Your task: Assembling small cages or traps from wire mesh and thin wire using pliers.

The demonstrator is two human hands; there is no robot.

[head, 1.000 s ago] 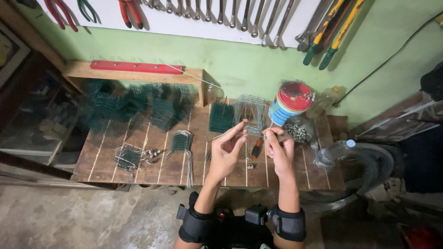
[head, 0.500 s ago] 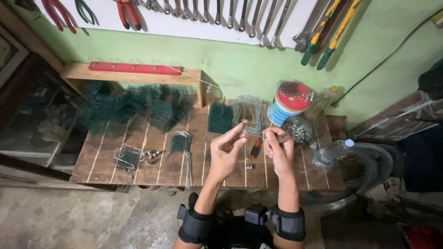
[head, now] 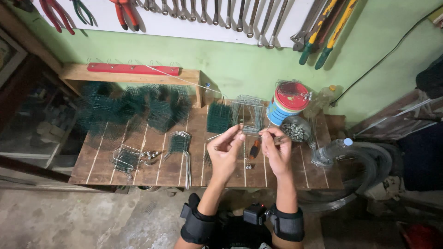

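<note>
— What is the bench (head: 138, 161) made of?
— Rough, matt wooden planks, brown and worn.
— And the thin piece between the left hand (head: 224, 150) and the right hand (head: 277, 148)?
— A bare metal wire (head: 221, 135), grey and slightly shiny.
— Those dark heaps at the back?
— Wire mesh (head: 134, 110) with a dull green coating.
— The round tin (head: 289, 99)?
— Glossy painted metal, with a red lid.
— The bottle (head: 331, 150)?
— Clear, smooth plastic.
— And the wrenches (head: 217, 14) on the wall?
— Polished steel.

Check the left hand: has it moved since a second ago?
No. The left hand stays over the workbench, just left of the orange-handled tool, pinching the wire.
</note>
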